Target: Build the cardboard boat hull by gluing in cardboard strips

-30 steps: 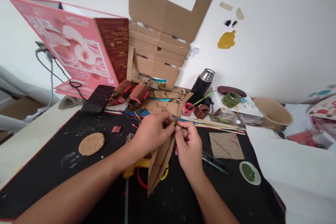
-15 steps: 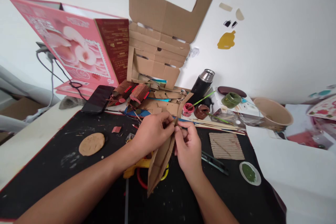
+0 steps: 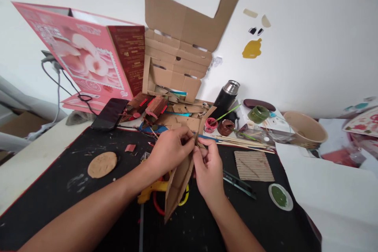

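Note:
A long folded cardboard piece (image 3: 178,184) hangs tilted between my hands over the black mat (image 3: 115,208). My left hand (image 3: 170,150) pinches its upper end from the left, fingers closed. On the other side, my right hand (image 3: 208,163) grips the same end, thumb and fingertips pressed together close to the left fingers. The fingertips partly hide what the cardboard's tip looks like. Beneath the cardboard lie a yellow tool (image 3: 153,189) and red and yellow rings, partly covered. A dark green utility knife (image 3: 239,185) rests on the mat just right of my right hand.
Left on the mat is a round tan disc (image 3: 102,165). To the right lie corrugated cardboard (image 3: 254,166) and a lid with green paint (image 3: 280,197). Behind stand paint jars (image 3: 226,127), a thermos (image 3: 226,96), wooden sticks (image 3: 245,143), a phone (image 3: 110,114) and a pink box (image 3: 88,59).
The view has shifted slightly. Both hands keep hold of the cardboard at its upper end, with barely any change in their grip.

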`<state>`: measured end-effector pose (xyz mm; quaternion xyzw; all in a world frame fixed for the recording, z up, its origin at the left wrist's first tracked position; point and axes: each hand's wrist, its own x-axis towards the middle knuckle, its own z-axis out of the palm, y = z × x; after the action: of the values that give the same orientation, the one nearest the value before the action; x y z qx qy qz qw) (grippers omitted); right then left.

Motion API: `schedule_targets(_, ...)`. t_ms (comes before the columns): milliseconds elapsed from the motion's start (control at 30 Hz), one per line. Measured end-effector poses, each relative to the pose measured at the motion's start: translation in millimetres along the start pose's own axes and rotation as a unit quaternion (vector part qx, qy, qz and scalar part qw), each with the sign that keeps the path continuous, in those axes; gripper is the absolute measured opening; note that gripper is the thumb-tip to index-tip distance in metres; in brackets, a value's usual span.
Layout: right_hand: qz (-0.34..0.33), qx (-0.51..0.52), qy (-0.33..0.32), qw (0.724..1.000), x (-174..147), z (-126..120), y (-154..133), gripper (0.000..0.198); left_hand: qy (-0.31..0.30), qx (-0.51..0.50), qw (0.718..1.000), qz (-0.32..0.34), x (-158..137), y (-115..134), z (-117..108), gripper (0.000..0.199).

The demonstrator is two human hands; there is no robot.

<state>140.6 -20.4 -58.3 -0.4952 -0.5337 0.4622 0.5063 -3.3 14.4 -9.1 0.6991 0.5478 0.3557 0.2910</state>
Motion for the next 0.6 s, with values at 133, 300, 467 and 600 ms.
schedule_targets(133,0.004,0.004,0.001,1.000,0.2,0.1,0.4,0.029,0.003,-0.020,1.000,-0.001,-0.5,-1.0,0.8,0.010)
schedule_targets(300,0.004,0.006,-0.001,1.000,0.7,0.2,0.5,0.027,0.004,-0.034,0.999,-0.002,-1.1,-1.4,2.0,0.009)
schedule_targets(467,0.006,0.006,0.000,1.000,0.5,0.0,-0.3,0.027,0.003,-0.042,0.999,-0.008,-1.0,-0.6,2.5,0.009)
schedule_targets(600,0.005,0.000,-0.001,1.000,0.4,0.2,-0.4,0.028,0.003,-0.045,0.999,-0.011,-1.4,-0.9,2.5,0.010)
